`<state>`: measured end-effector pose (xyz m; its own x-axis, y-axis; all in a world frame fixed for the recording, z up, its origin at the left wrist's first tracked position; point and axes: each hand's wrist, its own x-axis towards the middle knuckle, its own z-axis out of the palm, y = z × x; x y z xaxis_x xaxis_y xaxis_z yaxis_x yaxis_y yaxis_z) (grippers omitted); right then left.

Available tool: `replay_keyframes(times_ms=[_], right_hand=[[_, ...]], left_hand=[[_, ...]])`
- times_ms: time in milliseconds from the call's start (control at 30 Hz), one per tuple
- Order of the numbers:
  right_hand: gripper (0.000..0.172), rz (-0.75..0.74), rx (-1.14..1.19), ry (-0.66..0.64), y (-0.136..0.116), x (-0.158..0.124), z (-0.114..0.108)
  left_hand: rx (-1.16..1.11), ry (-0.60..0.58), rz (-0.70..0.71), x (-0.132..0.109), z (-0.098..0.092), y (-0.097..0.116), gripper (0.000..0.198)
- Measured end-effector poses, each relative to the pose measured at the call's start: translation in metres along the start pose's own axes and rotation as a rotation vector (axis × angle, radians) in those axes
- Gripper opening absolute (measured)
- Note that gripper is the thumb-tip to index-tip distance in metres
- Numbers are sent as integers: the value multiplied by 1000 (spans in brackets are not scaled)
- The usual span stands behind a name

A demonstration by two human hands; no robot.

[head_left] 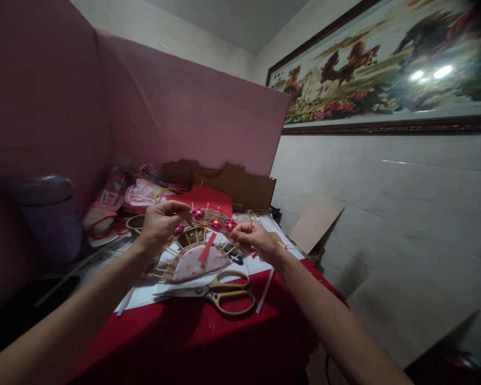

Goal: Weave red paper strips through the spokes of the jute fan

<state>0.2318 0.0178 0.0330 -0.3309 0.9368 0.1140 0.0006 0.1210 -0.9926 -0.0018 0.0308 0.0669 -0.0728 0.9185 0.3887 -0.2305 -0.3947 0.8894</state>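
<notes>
My left hand (164,220) is pinched closed at the upper left edge of a fan-shaped twine weaving (166,270) with thin sticks radiating through it. My right hand (254,239) pinches at its right side. Whatever lies between the fingertips of either hand is too fine to make out. Magenta flowers with yellow centres (215,222) sit along the woven band. A half-round of white cloth with pink dots (196,263) fills its lower middle, and a red strip (207,246) lies across it. Scissors with tan handles (224,293) rest in front, blades pointing left.
A red cloth (208,342) covers the table, with white paper (144,297) on it. Behind are red sheets (212,199), brown cardboard (252,190) and bagged materials (140,193). A lidded purple bin (50,219) stands left. A narrow pale strip (265,291) lies right of the scissors.
</notes>
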Motion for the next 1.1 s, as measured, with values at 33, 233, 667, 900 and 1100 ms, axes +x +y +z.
replay_keyframes(times_ms=[33, 233, 667, 900, 1100], right_hand=[[35, -9, -8, 13, -1, -2, -1], [27, -126, -181, 211, -1, -20, 2], [10, -353, -793, 280, 26, -51, 21], [10, -331, -1002, 125, 36, -53, 31], [10, -365, -1165, 42, 43, -60, 41]], left_hand=[[56, -16, 41, 1, 0, -2, 14], [423, -267, 215, 1, -9, -12, 11], [1335, -800, 533, -18, -33, -25, 34], [1557, -740, 653, -17, -32, -34, 35], [1480, -799, 641, -20, -28, -44, 31]])
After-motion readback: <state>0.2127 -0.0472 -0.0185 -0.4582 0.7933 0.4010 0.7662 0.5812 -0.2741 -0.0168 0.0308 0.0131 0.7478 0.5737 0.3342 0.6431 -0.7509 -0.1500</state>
